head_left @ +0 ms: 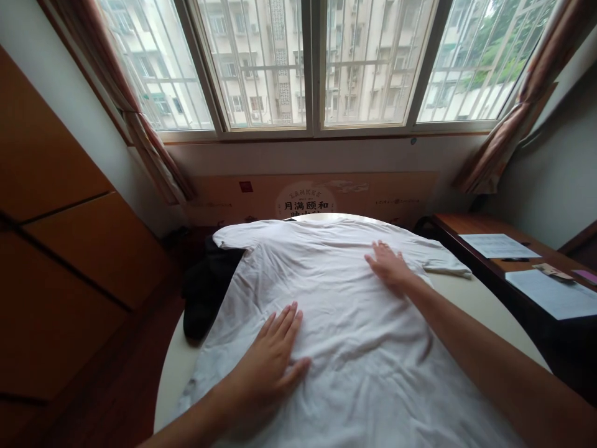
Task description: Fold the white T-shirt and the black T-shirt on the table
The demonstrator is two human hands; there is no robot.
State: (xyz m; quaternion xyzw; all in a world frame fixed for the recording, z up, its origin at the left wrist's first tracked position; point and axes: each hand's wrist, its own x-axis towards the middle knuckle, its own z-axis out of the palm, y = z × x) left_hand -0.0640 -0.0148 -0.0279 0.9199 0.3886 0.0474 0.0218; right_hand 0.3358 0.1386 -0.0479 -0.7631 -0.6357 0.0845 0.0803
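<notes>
Your two bare hands, left hand (268, 364) and right hand (387, 266), lie open, fingers apart, on one wrinkled white short-sleeved T-shirt (354, 348); one black cloth (208, 292) sits left.

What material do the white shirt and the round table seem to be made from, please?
The white T-shirt looks like thin cotton knit: matte, with soft wrinkles. The round table seems laminate or painted wood, pale with a smooth, slightly glossy top; the core cannot be seen.

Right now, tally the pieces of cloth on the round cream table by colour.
White short-sleeved T-shirt: 1
Black crumpled cloth: 1
Total: 2
</notes>
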